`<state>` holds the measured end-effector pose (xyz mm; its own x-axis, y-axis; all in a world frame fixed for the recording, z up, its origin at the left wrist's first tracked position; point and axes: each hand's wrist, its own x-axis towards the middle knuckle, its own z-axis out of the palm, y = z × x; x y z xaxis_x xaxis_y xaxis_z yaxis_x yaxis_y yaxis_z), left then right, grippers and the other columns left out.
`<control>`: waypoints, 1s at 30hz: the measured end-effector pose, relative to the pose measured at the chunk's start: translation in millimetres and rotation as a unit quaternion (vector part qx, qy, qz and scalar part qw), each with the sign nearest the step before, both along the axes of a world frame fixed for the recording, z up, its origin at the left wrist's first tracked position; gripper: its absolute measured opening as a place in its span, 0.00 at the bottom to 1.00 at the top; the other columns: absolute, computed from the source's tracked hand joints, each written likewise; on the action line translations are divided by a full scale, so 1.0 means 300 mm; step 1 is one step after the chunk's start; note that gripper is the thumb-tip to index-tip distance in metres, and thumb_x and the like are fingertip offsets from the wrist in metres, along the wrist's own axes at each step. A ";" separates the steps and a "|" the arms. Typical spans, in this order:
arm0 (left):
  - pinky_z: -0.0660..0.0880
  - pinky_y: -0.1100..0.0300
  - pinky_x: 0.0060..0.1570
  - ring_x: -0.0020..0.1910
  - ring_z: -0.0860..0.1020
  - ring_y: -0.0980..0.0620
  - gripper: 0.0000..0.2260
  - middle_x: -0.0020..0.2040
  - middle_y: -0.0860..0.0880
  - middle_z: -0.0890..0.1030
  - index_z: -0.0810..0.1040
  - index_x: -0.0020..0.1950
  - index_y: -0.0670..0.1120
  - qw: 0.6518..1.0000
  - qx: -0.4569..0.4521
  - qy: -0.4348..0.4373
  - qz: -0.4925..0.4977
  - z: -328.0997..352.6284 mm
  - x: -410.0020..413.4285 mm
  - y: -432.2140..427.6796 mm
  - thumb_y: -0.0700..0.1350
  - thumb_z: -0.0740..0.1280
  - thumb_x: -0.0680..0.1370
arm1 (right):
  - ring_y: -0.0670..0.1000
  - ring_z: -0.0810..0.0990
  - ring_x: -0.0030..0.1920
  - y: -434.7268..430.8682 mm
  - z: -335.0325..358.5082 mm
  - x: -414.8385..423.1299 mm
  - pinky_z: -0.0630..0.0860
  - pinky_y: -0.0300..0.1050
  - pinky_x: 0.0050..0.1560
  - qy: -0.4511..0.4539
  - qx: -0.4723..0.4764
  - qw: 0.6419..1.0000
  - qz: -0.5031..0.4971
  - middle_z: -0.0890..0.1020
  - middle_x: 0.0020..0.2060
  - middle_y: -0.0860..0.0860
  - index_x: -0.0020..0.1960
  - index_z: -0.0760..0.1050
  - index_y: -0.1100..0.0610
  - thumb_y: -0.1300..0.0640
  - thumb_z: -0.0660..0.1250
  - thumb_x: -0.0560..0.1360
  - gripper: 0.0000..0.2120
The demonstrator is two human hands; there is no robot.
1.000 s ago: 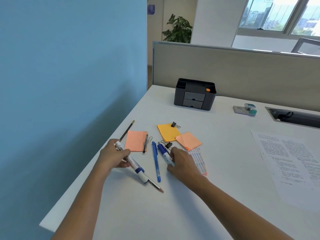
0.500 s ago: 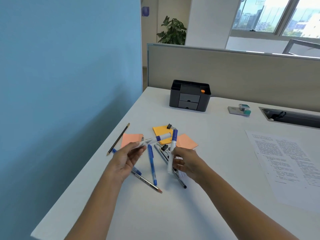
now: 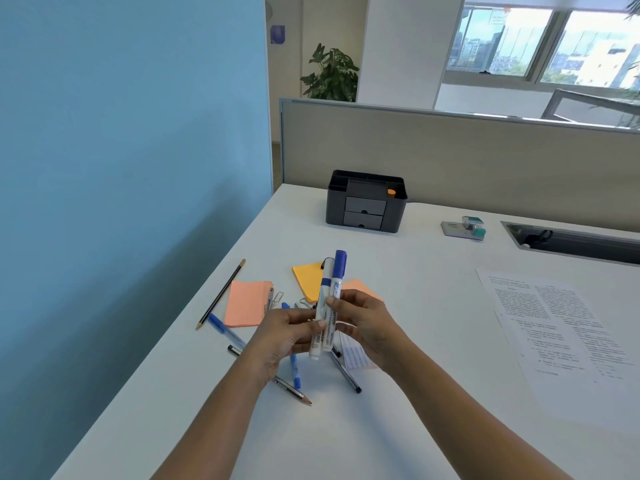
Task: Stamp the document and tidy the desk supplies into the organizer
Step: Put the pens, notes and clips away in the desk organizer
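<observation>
**Markers gathered, organizer next**

On the white table (image 3: 415, 427) the document (image 3: 561, 327) lies far right, the black organizer (image 3: 365, 201) at the back, well apart from both hands. The left hand (image 3: 280, 336) and right hand (image 3: 367, 323) are both closed round two blue-capped markers (image 3: 329, 306), held upright together above the scattered pens. This looks like tidying; next, carry them to an open compartment.
</observation>
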<state>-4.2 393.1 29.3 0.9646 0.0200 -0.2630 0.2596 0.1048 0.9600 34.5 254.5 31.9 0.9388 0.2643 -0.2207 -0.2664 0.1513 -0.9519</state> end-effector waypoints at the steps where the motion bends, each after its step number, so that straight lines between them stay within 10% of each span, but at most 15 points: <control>1: 0.77 0.67 0.30 0.31 0.82 0.57 0.07 0.31 0.52 0.84 0.80 0.44 0.45 1.000 0.003 -0.007 0.004 -0.001 0.006 -0.003 0.34 0.69 0.73 | 0.50 0.80 0.38 0.001 -0.001 0.003 0.78 0.39 0.37 -0.006 -0.003 1.000 -0.004 0.81 0.38 0.54 0.49 0.76 0.63 0.64 0.68 0.73 0.06; 10: 0.80 0.50 0.47 0.44 0.83 0.44 0.11 0.43 0.42 0.85 0.81 0.51 0.40 0.996 0.066 -0.059 0.020 -0.020 0.073 -0.034 0.34 0.72 0.69 | 0.50 0.81 0.38 -0.006 0.010 0.046 0.77 0.37 0.36 -0.020 -0.032 0.999 -0.007 0.81 0.40 0.55 0.50 0.76 0.64 0.64 0.70 0.71 0.09; 18: 0.78 0.61 0.32 0.33 0.82 0.54 0.07 0.35 0.49 0.84 0.81 0.44 0.44 0.997 0.045 -0.065 -0.023 -0.007 0.170 -0.040 0.33 0.69 0.72 | 0.46 0.79 0.44 -0.041 0.067 0.168 0.73 0.39 0.42 -0.038 -0.124 0.991 0.037 0.82 0.44 0.50 0.53 0.79 0.58 0.57 0.70 0.72 0.11; 30: 0.77 0.50 0.48 0.41 0.80 0.45 0.06 0.42 0.42 0.82 0.79 0.45 0.40 0.996 0.060 -0.063 -0.036 0.052 0.456 -0.028 0.32 0.69 0.72 | 0.49 0.81 0.41 -0.018 0.156 0.436 0.79 0.40 0.50 -0.103 -0.141 0.984 0.020 0.83 0.39 0.51 0.48 0.79 0.60 0.64 0.71 0.71 0.07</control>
<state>132.7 384.8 44.9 0.9898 -0.0273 -0.1395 0.1388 -0.0276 0.9899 165.2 249.1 78.6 0.9616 0.2570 -0.0967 -0.0639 -0.1331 -0.9890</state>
